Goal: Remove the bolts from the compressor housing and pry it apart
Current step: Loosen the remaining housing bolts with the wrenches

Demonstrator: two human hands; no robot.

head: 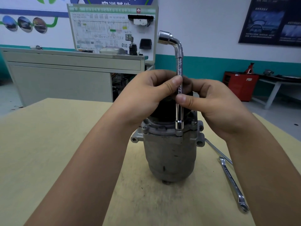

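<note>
Pinched a chrome L-shaped socket wrench [179,66] upright in left grip [146,98] and right grip [215,108], lower socket seated atop the grey cast-metal compressor housing [169,157] just below.

The person shows only as two arms. The left hand [146,98] and the right hand [216,108] are bare. The left forearm [91,160] and the right forearm [260,168] are bare too, uncovered all the way to the near edge of the view. The left thumbnail [176,81] and the right thumbnail [182,99] are short and plain, with creased skin at the thumb knuckles.
</note>
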